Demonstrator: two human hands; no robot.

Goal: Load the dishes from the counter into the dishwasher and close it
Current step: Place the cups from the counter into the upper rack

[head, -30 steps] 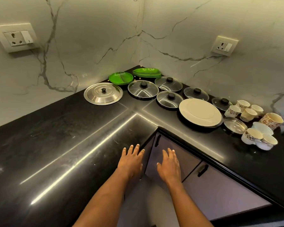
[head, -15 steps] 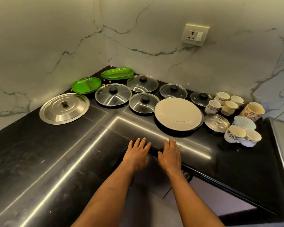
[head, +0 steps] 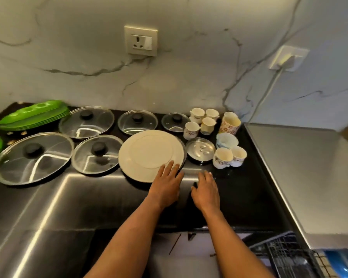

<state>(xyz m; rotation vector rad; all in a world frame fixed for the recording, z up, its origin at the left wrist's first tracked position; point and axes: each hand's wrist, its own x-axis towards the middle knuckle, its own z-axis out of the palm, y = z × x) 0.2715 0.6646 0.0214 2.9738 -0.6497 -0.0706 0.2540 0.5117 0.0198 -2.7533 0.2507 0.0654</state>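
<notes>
A large cream plate point(head: 147, 151) lies on the black counter point(head: 100, 199). My left hand point(head: 167, 185) hovers flat with straight fingers over the plate's near right rim. My right hand point(head: 206, 192) is flat and open above the bare counter just right of it, holding nothing. Several glass lids with black knobs point(head: 97, 155) lie to the left. A small steel plate point(head: 200, 150), several patterned cups point(head: 222, 157) and a floral mug point(head: 230, 123) stand to the right. Stacked green plates point(head: 34, 115) sit at the far left. The dishwasher rack point(head: 289, 255) shows at the lower right.
A grey appliance top point(head: 309, 177) adjoins the counter on the right. A marble wall with a socket point(head: 141, 41) rises behind the dishes, and a plugged cable point(head: 269, 89) runs down the right wall. Cabinet fronts point(head: 189, 263) lie below the counter edge.
The view has swung right and closer to the dishes. Both hands moved forward from the counter edge; my left hand now reaches over the cream plate's rim.
</notes>
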